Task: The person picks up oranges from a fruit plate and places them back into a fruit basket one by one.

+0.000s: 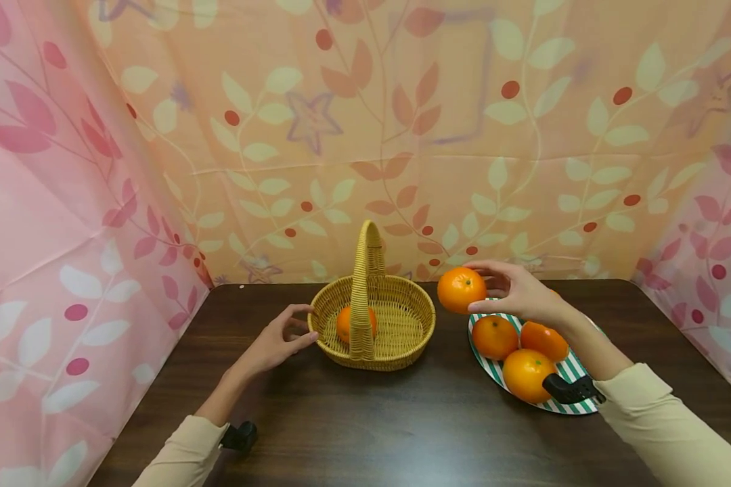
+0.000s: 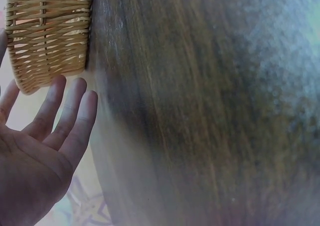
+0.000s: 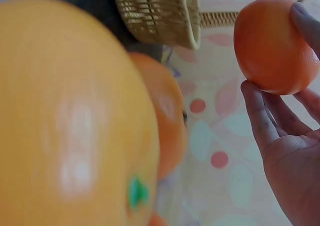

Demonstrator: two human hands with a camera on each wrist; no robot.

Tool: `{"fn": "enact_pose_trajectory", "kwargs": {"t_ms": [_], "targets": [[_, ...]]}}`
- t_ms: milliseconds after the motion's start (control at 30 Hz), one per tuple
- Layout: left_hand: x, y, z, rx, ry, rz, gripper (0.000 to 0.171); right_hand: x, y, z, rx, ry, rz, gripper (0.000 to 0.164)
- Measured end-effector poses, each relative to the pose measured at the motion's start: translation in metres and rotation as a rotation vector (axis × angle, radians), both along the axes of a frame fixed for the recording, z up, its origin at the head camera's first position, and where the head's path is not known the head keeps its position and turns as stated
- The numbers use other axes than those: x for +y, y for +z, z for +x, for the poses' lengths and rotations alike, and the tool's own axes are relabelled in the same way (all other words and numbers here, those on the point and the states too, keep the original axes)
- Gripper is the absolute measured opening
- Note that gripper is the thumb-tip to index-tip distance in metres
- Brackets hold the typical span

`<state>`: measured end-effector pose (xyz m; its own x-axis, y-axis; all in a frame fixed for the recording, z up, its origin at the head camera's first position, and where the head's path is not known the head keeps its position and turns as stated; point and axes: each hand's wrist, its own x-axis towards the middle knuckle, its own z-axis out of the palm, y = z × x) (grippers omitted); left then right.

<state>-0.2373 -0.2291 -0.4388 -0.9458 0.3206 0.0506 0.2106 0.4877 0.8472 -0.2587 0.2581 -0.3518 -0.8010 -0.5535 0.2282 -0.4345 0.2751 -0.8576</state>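
In the head view, a yellow wicker basket with a tall arched handle stands near the middle of the table, and one orange lies inside, partly behind the handle. My left hand is at the basket's left rim with its fingers loosely extended; in the left wrist view the fingertips reach the wicker side. Held in the air between the basket and the plate is another orange, which my right hand grips with thumb and fingers. The right wrist view shows this held orange from below.
A green-and-white striped plate at the right carries several oranges, beneath my right forearm. The dark wooden table reaches back to a floral cloth hanging behind it and at both sides.
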Motion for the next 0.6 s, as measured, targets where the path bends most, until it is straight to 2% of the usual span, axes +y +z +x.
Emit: {"fn": "enact_pose_trajectory", "kwargs": {"t_ms": [233, 433, 600], "targets": [[0.0, 0.0, -0.001, -0.004, -0.001, -0.009, 0.057, -0.024, -0.003, -0.004, -0.038, 0.048, -0.017, 0.07], [-0.001, 0.0, -0.001, 0.007, -0.004, -0.004, 0.057, -0.042, -0.006, -0.008, -0.035, 0.075, -0.019, 0.069], [-0.002, 0.001, 0.0, 0.005, -0.003, -0.001, 0.057, -0.06, -0.016, -0.014, -0.023, 0.125, -0.006, 0.068]]}}
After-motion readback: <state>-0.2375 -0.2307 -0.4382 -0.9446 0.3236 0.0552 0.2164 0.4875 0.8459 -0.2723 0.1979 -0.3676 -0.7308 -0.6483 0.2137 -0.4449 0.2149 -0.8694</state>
